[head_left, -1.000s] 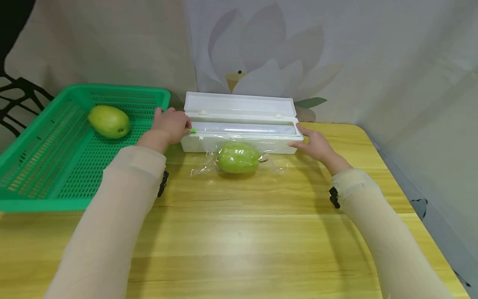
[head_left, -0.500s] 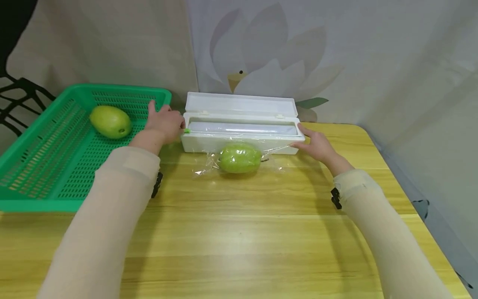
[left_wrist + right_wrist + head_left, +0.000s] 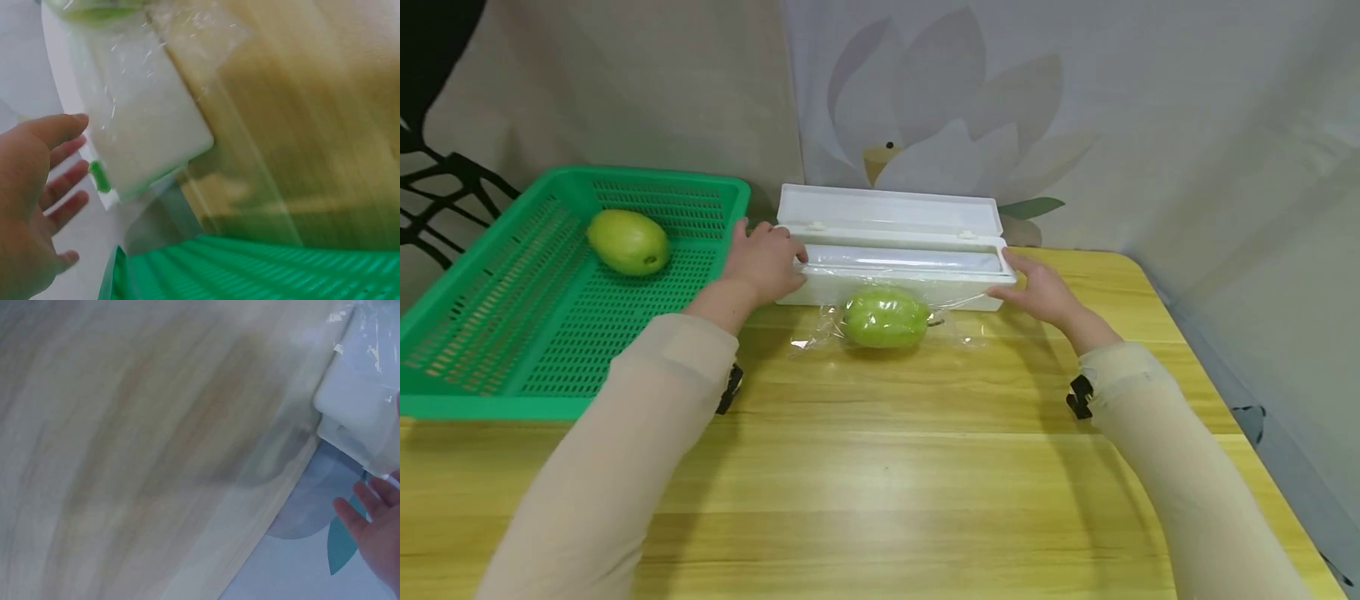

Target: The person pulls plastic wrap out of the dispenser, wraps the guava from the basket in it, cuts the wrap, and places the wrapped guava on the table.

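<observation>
Just before the white box [image 3: 812,289], a green fruit [image 3: 886,317] sat on the worktop [image 3: 887,483] under clear film [image 3: 816,339]. The covering looked done; closing the film round the fruit seemed left, and whether it was cut could not be told. The lid [image 3: 887,210] stood raised at the box's back edge. At the box's left end, the left hand [image 3: 763,262] had its fingers loosely spread; the right hand [image 3: 1041,290] held the right end between thumb and fingers. Only the left wrist view showed a green tab [image 3: 99,177] at the box's left end; only the head view showed a second fruit [image 3: 628,242], in the green basket [image 3: 497,407] left of the box.

One fruit [image 3: 628,242] in basket [image 3: 497,407] — right of it, second fruit [image 3: 886,318] before box [image 3: 887,237].
</observation>
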`<state>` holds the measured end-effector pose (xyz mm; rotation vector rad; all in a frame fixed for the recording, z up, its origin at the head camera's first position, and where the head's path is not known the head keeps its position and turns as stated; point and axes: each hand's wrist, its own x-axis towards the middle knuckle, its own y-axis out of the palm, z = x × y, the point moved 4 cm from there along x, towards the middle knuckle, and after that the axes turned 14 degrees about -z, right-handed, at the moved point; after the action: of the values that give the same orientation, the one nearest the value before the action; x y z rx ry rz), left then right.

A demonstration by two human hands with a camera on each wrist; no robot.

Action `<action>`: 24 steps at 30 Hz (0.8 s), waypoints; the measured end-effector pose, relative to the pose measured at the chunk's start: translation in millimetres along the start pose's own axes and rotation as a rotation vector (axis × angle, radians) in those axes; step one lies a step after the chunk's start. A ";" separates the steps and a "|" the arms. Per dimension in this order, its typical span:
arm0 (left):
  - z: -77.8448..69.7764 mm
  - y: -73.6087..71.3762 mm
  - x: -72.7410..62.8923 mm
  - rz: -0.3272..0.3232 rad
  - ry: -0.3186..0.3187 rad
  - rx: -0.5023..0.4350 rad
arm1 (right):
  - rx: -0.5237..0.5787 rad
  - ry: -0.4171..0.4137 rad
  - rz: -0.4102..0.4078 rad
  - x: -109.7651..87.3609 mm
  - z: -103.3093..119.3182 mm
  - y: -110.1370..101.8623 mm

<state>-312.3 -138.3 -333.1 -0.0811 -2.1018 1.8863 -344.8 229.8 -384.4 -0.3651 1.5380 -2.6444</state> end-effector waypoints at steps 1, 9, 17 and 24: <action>-2.6 1.0 -0.5 -0.014 0.019 -0.001 | 0.010 -0.012 -0.016 0.2 1.6 -1.0; -9.0 5.9 -2.5 -0.097 0.096 0.002 | 0.071 -0.201 -0.231 -3.7 25.4 -5.0; -8.7 7.3 -2.2 -0.105 0.109 -0.001 | 0.112 -0.150 -0.143 -7.7 32.0 0.6; -8.7 8.9 -0.3 -0.119 0.124 0.008 | 0.131 -0.135 -0.117 -8.7 33.6 -0.6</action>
<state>-311.2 -128.9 -341.2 -0.0678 -1.9722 1.7746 -328.4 203.0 -369.5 -0.6282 1.3361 -2.7242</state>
